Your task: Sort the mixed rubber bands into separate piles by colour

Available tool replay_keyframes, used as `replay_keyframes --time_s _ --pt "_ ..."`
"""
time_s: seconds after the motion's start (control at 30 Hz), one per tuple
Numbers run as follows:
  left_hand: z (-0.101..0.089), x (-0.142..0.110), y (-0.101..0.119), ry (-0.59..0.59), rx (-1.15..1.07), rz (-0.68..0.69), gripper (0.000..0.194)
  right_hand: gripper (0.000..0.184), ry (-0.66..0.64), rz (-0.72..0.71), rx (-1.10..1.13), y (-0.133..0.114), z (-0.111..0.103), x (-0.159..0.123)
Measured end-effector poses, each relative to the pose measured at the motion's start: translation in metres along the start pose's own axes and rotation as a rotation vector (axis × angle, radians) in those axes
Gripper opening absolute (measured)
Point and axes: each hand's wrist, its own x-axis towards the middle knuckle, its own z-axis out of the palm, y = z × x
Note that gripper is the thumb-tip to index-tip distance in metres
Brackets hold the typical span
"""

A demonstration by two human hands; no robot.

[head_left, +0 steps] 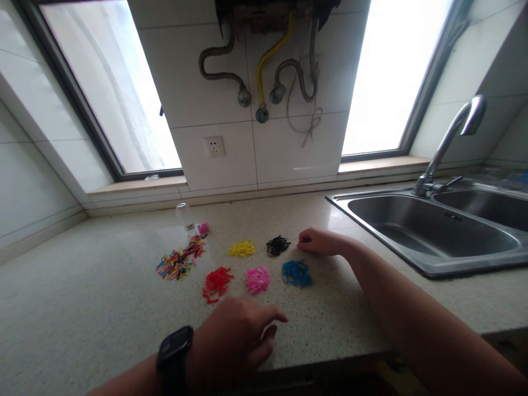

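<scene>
My right hand (319, 242) rests on the counter just right of a pile of black rubber bands (278, 246). Its fingers are closed together, and whatever may be between them is hidden. My left hand (243, 330), with a black watch (175, 347) on the wrist, hovers near the front edge. Its index finger points out, apart from the bent others, and nothing shows in it. Close by lie piles of red rubber bands (217, 282), pink rubber bands (258, 280) and blue rubber bands (296, 273). Yellow rubber bands (242, 248) sit behind the pink ones.
Mixed-colour rubber bands (176, 264) spread on the left, beside a clear bottle (185, 217) and a pink cap (203, 228). At the right is a steel sink (429, 269) with a faucet (447, 137). Hoses and a socket (214, 146) are on the tiled wall.
</scene>
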Motion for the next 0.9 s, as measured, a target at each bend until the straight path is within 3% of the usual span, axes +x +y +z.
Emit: replay_keyframes --time_s 0.17,0.43,0.73,0.9 --pt "0.030 -0.025 -0.003 0.097 0.002 0.279 0.026 0.034 -0.004 0.028 0.023 -0.001 -0.001 -0.001" --pt "0.033 -0.023 -0.010 0.112 0.065 0.380 0.011 0.036 -0.008 0.029 0.025 -0.004 -0.001 -0.001" --pt "0.025 -0.026 -0.009 0.043 0.099 0.408 0.013 0.037 -0.010 0.036 0.057 -0.007 0.000 -0.002" --pt "0.025 -0.027 -0.008 0.034 0.095 0.390 0.016 0.039 0.096 -0.012 0.161 -0.022 0.000 0.002"
